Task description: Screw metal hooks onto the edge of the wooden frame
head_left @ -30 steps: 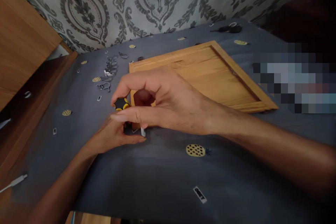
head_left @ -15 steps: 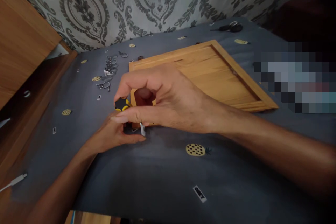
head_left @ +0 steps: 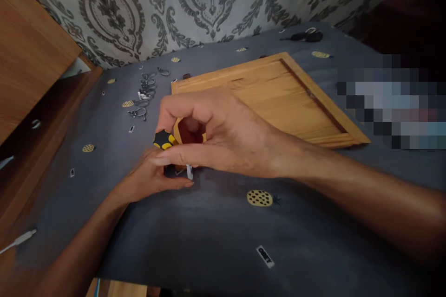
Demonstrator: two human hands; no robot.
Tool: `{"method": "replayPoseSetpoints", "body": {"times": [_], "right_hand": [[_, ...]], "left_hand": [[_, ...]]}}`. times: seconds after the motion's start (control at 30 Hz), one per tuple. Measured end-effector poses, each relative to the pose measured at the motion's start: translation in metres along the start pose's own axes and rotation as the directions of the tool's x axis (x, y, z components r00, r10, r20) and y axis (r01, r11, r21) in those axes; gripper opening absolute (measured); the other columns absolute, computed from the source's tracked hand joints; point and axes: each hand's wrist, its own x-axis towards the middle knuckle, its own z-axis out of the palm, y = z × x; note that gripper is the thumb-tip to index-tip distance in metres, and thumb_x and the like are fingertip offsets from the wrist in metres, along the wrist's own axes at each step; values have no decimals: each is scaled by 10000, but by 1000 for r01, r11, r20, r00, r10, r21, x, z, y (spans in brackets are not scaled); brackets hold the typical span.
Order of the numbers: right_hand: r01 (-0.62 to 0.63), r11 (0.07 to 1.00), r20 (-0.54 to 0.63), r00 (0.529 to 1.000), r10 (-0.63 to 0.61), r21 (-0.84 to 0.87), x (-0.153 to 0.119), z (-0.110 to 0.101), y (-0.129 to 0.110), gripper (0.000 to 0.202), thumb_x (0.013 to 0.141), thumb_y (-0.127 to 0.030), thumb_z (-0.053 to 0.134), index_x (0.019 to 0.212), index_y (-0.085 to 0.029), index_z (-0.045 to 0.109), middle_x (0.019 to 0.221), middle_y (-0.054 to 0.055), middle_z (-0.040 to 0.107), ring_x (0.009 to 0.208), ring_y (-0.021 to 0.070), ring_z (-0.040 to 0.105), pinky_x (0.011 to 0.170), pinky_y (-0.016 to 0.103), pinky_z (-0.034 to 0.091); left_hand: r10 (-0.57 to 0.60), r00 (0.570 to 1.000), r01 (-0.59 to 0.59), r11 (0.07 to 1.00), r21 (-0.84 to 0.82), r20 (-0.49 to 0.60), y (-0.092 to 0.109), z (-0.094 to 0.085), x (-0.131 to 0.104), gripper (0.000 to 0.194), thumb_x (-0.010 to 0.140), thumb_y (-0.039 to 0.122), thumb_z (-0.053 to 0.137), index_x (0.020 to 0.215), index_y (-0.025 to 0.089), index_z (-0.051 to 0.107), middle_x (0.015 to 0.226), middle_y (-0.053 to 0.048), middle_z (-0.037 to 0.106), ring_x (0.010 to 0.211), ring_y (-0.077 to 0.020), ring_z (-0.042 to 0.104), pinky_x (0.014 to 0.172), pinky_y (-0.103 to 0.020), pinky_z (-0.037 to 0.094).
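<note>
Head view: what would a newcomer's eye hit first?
The right hand, dead centre, pinching a black-and-yellow handle. Behind it, the framed wooden panel on dark blue cloth. Lower left of centre, the left hand, partly hidden by the right thumb, with a small shiny piece at its thumb tip.

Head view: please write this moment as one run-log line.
right hand: grips black-and-yellow handle | left hand: at small pale piece, grip partly hidden | wooden panel: on blue-grey cloth

Yellow-patched black tool handle (head_left: 163,139)
</note>
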Motion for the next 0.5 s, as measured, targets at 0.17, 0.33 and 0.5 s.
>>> {"method": "replayPoseSetpoints", "body": {"times": [0.17, 0.33, 0.5], "right_hand": [[-19, 1000, 66, 998, 18, 21, 2, -3, 1, 143, 955, -241, 644, 910, -162, 532, 739, -81, 544, 657, 39, 494, 607, 160, 414], [-37, 999, 126, 991, 36, 3, 1, -7, 0, 73, 1002, -184, 548, 984, -142, 605, 784, -73, 585, 684, 25, 561, 629, 144, 441], [-65, 998, 26, 998, 64, 23, -2, -1, 2, 232, 967, -268, 657, 810, -161, 526, 635, -105, 480, 599, 28, 464, 563, 155, 382]], "left_hand": [[0, 1000, 0, 1000, -18, -4, 0, 2, 0, 297, 824, 473, 756, 939, 202, 729, 908, -27, 715, 825, -218, 641, 765, -352, 545], [-42, 999, 42, 999, 19, 8, -3, 1, -1, 341, 799, 489, 768, 940, 186, 704, 886, -31, 706, 821, -228, 636, 790, -389, 543], [-4, 1000, 3, 999, 36, 10, -1, 0, 0, 303, 841, 474, 742, 974, 202, 732, 859, -16, 700, 822, -224, 639, 781, -376, 522]]}}
